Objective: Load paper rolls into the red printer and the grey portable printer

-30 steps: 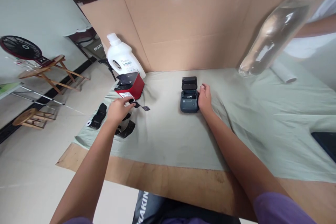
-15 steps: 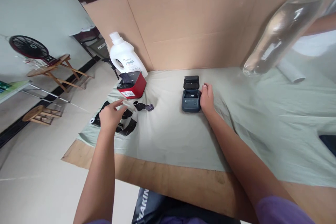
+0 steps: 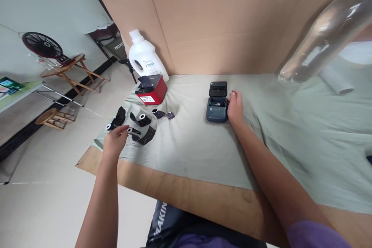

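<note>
My right hand [image 3: 235, 107] grips the right side of a small dark blue label printer [image 3: 217, 113], its thumb up and its other fingers partly hidden. The printer stands on the cloth with its lid [image 3: 218, 89] raised. At the left, my left hand [image 3: 114, 142] has its thumb and fingertips drawn together at the white-cored end of a black label roll [image 3: 134, 131]. Around it lie another black roll [image 3: 144, 119], a curled black strip [image 3: 147, 136] and a black roll [image 3: 117, 120] at the far left. A short curled black strip [image 3: 164, 114] lies further right.
A red and black printer [image 3: 154, 90] stands behind the rolls, before a white jug [image 3: 148, 60]. A cardboard panel [image 3: 221, 42] rises along the back. A big clear bottle [image 3: 322, 38] leans at the right, near a white tube [image 3: 337, 79]. The wooden table edge [image 3: 186, 190] is in front.
My left hand has moved down and left from above the rolls to the end of one, its fingers closing together. My right hand stays at the label printer. The view has shifted slightly.
</note>
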Tool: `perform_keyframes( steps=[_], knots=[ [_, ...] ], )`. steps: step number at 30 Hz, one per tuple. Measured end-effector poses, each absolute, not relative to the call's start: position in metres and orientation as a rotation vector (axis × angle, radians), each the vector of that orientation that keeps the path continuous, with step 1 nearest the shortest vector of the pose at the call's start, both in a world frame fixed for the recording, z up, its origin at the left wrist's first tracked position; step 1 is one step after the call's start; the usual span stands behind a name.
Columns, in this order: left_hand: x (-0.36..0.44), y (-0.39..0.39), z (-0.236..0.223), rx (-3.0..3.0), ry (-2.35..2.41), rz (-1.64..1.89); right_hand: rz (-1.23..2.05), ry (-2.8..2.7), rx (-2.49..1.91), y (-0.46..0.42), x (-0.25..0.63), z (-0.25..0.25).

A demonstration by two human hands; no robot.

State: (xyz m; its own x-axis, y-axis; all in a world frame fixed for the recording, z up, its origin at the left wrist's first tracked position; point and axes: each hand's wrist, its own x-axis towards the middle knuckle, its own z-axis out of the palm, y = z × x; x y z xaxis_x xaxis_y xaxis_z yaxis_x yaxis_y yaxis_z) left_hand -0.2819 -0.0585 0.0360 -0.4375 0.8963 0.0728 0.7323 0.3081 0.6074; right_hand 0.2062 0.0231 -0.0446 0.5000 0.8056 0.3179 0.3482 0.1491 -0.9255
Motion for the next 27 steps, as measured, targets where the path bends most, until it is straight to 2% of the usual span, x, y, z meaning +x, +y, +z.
perform_keyframes(
  steps=[4,10,13,18,22,27],
  knots=[
    [-0.283,-0.066,0.024,1.388,2.066,1.055,0.505,-0.917,-1.442,0.023,0.203,-0.041],
    [-0.291,-0.064,0.001,1.608,1.702,1.065,0.533,-0.918,-1.417,0.022,0.202,-0.040],
    [-0.279,-0.055,0.005,1.674,1.646,1.054,0.536,-0.909,-1.404,0.022,0.203,-0.041],
    [-0.203,-0.039,0.043,1.808,1.521,1.001,0.528,-0.915,-1.392,0.023,0.204,-0.042],
    [-0.120,-0.018,0.075,1.838,1.235,1.089,0.504,-0.911,-1.387,0.023,0.201,-0.040],
    [-0.037,0.020,0.088,1.882,0.989,0.979,0.426,-0.917,-1.359,0.016,0.203,-0.027]
  ],
)
